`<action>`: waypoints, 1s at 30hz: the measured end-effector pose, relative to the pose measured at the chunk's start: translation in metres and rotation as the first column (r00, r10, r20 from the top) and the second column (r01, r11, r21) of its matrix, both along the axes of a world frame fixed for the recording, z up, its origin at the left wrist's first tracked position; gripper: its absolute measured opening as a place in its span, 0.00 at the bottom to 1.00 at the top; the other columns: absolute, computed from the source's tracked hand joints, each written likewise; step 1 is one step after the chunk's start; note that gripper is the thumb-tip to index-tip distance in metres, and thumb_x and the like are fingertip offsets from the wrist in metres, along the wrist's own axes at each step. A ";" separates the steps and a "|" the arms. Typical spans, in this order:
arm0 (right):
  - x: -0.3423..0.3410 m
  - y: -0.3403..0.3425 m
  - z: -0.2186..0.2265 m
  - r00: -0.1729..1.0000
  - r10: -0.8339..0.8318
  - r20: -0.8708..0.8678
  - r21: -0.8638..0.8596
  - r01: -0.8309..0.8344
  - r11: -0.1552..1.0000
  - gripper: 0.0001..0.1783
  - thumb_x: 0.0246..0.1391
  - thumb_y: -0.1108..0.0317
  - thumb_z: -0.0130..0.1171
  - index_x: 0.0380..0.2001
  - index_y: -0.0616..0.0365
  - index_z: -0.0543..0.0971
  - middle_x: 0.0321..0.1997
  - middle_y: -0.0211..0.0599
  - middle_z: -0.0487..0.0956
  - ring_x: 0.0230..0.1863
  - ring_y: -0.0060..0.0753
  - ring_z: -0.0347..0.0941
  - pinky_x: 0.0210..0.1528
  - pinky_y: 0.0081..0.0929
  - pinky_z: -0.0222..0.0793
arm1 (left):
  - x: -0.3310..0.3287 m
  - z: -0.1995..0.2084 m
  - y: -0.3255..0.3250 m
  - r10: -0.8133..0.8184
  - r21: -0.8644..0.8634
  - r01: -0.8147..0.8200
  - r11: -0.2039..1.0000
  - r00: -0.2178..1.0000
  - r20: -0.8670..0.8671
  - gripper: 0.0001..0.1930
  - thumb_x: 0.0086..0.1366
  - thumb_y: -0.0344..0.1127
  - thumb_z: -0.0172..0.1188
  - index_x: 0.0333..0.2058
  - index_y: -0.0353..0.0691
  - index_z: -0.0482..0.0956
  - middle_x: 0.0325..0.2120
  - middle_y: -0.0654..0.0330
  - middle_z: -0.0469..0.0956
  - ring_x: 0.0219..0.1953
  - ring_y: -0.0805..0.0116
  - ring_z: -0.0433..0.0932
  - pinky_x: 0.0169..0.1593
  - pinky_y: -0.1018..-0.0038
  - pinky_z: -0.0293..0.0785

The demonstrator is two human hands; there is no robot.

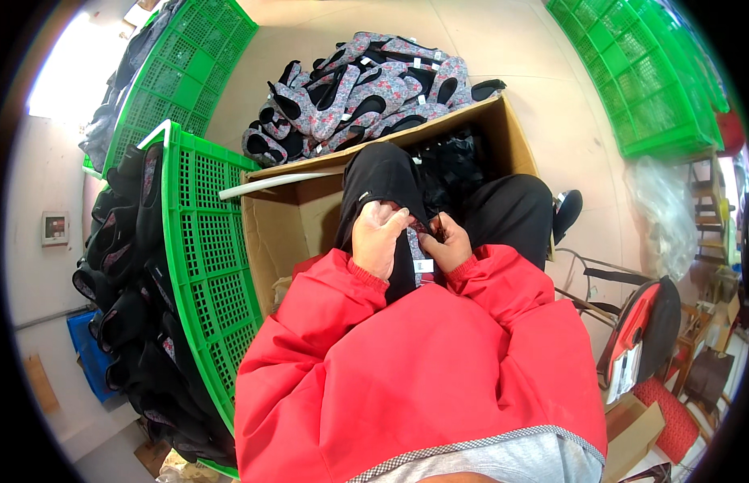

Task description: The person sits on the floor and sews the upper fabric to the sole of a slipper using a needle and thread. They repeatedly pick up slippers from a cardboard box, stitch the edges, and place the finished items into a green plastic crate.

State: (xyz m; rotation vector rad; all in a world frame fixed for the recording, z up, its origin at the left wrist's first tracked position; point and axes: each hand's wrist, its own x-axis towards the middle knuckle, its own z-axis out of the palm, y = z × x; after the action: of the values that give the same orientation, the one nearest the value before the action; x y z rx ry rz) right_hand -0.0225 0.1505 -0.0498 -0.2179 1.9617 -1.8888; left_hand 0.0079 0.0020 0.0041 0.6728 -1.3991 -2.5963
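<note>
Both hands meet above my lap, holding a soft cloth shoe (415, 243) with a grey-and-red floral side, black fabric and a small white tag. My left hand (378, 240) is closed on its left edge, thumb and forefinger pinched together. On the opposite edge, my right hand (447, 243) grips with curled fingers. Black fabric around the shoe blends with my dark trousers, so its full outline is hard to make out. Beyond my knees lies a heap of similar floral cloth shoes (366, 92) with black openings and white tags.
An open cardboard box (274, 237) stands around my legs, with black plastic (451, 161) inside and a white tube (278, 183) across its rim. Green crates (209, 241) line the left, beside stacked black shoes (121, 241). Another green crate (632, 76) is far right, near clear plastic (664, 217).
</note>
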 end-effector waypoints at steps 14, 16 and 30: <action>-0.031 0.005 0.042 0.987 0.008 -0.160 -0.020 -0.011 1.000 0.21 0.64 0.55 0.50 0.50 0.61 0.67 0.36 0.37 0.77 0.37 0.25 0.75 0.43 0.23 0.69 | -0.009 0.006 0.008 0.179 0.133 -0.189 0.973 0.981 0.081 0.11 0.71 0.39 0.52 0.39 0.35 0.73 0.37 0.59 0.76 0.40 0.67 0.76 0.45 0.67 0.77; -0.032 -0.003 0.055 0.978 0.038 -0.203 0.031 -0.032 0.999 0.17 0.65 0.60 0.49 0.50 0.61 0.68 0.39 0.42 0.79 0.40 0.33 0.77 0.44 0.27 0.70 | -0.012 0.009 0.007 0.203 0.172 -0.228 0.958 0.967 0.151 0.12 0.71 0.40 0.52 0.38 0.36 0.73 0.37 0.59 0.76 0.40 0.66 0.76 0.44 0.67 0.77; -0.040 -0.016 0.061 0.972 0.127 -0.199 0.277 -0.068 0.958 0.15 0.54 0.70 0.62 0.44 0.60 0.74 0.38 0.36 0.80 0.38 0.26 0.76 0.43 0.24 0.70 | -0.018 0.005 0.007 0.206 0.193 -0.239 0.952 0.963 0.175 0.09 0.69 0.38 0.54 0.37 0.38 0.76 0.37 0.59 0.79 0.40 0.67 0.78 0.44 0.67 0.76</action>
State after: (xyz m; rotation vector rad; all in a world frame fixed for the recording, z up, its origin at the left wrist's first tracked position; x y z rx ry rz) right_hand -0.0627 0.1345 0.0110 -0.4475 2.2795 -1.5698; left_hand -0.0101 0.0094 0.0092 1.0151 -1.0158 -2.5781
